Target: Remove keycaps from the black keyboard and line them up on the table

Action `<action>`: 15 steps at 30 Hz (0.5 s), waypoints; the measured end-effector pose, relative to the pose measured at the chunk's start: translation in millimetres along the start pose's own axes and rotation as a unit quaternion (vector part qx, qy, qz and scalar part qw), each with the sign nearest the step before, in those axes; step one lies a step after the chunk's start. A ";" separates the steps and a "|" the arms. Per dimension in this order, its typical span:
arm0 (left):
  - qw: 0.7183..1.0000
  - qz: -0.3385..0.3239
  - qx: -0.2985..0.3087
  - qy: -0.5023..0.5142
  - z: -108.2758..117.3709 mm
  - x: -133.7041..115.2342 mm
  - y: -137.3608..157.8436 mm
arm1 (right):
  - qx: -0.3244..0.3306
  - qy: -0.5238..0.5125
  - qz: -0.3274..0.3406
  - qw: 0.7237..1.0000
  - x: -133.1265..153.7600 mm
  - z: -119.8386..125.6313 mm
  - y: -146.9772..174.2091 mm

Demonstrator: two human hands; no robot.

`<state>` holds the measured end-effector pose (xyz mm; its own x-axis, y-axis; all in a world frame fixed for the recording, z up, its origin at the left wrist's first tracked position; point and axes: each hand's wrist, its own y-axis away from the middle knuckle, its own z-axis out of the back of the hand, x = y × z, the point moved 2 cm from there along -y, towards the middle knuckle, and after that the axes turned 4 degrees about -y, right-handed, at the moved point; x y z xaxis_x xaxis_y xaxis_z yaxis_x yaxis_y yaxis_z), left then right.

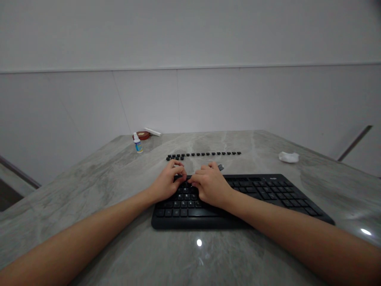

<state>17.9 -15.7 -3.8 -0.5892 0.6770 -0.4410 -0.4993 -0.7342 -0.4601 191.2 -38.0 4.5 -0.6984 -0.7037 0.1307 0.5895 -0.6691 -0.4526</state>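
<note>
A black keyboard (205,213) lies on the grey marbled table, and both hands are over its upper left part. My left hand (169,182) is closed, thumb and fingertips pinched together at the upper key rows. Close beside it, my right hand (212,186) is curled with its fingertips down at the same keys. Whatever lies between the fingers of either hand is too small or hidden to name. Several bare key seats show below the hands. Behind them, small black keycaps (207,154) stand in a long row, with a shorter row at its left end.
A small dark and grey piece (220,167) lies just behind my right hand. At the back left are a white spray bottle (137,143), a reddish-brown round object (145,136) and a white strip (152,131). A crumpled white wad (288,157) is on the right.
</note>
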 end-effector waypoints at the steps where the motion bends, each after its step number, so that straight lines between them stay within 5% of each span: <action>1: 1.000 -0.004 -0.001 -0.002 0.0 0.3 0.1 | -0.001 -0.005 -0.002 1.000 -0.8 -0.5 0.1; 15: 0.998 -0.052 0.015 0.022 0.2 -1.7 2.3 | 0.003 -0.012 -0.015 1.000 -5.0 -1.1 0.9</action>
<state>17.6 -18.6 -3.9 -0.5047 0.7510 -0.4257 -0.5756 -0.6603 -0.4824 194.8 -34.8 2.5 -0.7057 -0.6891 0.1645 0.5714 -0.6909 -0.4429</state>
